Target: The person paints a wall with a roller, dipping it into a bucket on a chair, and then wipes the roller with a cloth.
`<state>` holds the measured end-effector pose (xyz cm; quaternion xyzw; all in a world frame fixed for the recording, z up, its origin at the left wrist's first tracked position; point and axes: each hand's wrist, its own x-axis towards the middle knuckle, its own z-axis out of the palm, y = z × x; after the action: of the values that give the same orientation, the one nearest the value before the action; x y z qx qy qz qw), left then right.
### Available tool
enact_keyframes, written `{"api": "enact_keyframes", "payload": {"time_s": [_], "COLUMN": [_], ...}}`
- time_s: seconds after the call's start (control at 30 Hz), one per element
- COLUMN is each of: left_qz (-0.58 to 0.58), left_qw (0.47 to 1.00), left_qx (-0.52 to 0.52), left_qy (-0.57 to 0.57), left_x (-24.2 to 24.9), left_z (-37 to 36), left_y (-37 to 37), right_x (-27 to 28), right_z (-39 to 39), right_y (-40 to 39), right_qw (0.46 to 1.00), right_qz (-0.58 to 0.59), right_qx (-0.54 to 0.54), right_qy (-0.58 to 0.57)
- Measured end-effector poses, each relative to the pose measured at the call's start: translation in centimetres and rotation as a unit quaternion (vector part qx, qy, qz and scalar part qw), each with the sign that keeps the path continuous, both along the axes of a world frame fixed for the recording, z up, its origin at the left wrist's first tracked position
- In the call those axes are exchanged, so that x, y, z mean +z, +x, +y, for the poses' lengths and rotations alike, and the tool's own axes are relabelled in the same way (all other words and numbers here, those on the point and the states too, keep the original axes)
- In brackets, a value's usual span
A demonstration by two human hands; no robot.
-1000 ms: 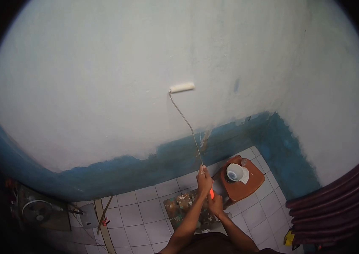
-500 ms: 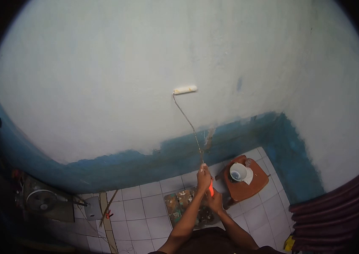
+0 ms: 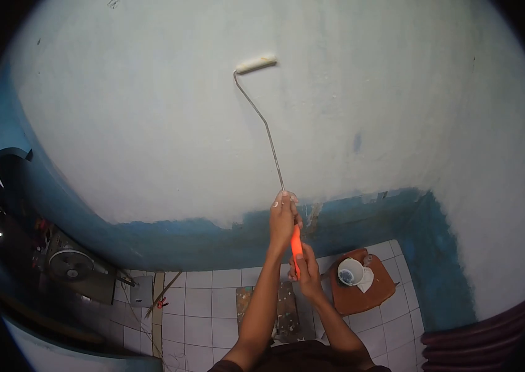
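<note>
Both hands are closed around a paint roller (image 3: 296,243) with an orange handle and a long thin metal rod. My left hand (image 3: 283,216) wraps the upper end, where the rod meets the handle, and has white paint specks on it. Lower down, my right hand (image 3: 305,268) grips the handle near its bottom. The pale roller sleeve (image 3: 257,64) lies against the white-painted wall (image 3: 169,124), slightly tilted up to its right. Below the white area runs a band of blue wall (image 3: 182,240) with an uneven border.
On the right, a brown plastic stool (image 3: 361,300) carries a white tub (image 3: 350,271) and a clear cup. A paint-spotted board (image 3: 287,310) lies on the tiled floor (image 3: 199,307). A fan (image 3: 70,265) stands at left, a purple curtain (image 3: 479,335) hangs at lower right.
The roller has moved up the wall and slightly left, its sleeve tilting more. Both hands have risen with it, and the camera view has shifted a little.
</note>
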<state>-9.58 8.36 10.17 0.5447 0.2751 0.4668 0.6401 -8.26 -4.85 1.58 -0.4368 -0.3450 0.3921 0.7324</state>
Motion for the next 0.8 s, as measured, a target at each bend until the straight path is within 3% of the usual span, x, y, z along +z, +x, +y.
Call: {"api": "enact_keyframes", "payload": {"time_s": [0.1, 0.33, 0.47, 0.53, 0.67, 0.8], "left_qz": [0.005, 0.062, 0.082, 0.082, 0.037, 0.013], "left_qw": [1.0, 0.995, 0.992, 0.993, 0.999, 0.998], "left_qx": [0.01, 0.0, 0.016, 0.008, -0.013, -0.043], "left_qy": [0.015, -0.083, -0.098, -0.082, -0.035, -0.05], "left_x": [-0.8, -9.6, -11.9, -10.8, -6.4, 1.0], "left_z": [0.3, -3.5, -3.9, -3.6, -1.6, -0.8], "left_y": [0.2, -2.0, -1.5, -0.9, 0.4, -0.5], "right_x": [-0.4, -9.0, -11.5, -10.7, -4.3, 2.2], "right_z": [-0.1, -2.9, -3.0, -2.3, -1.2, -0.6], "right_y": [0.2, -2.3, -2.2, -1.8, 0.3, 0.1], "right_qw": [1.0, 0.984, 0.982, 0.982, 0.985, 0.988], "right_qz": [0.0, 0.075, 0.022, -0.057, -0.056, 0.032], "right_qx": [0.014, 0.029, -0.011, -0.065, -0.036, 0.044], "right_qy": [-0.013, -0.158, -0.187, -0.166, -0.159, -0.147]}}
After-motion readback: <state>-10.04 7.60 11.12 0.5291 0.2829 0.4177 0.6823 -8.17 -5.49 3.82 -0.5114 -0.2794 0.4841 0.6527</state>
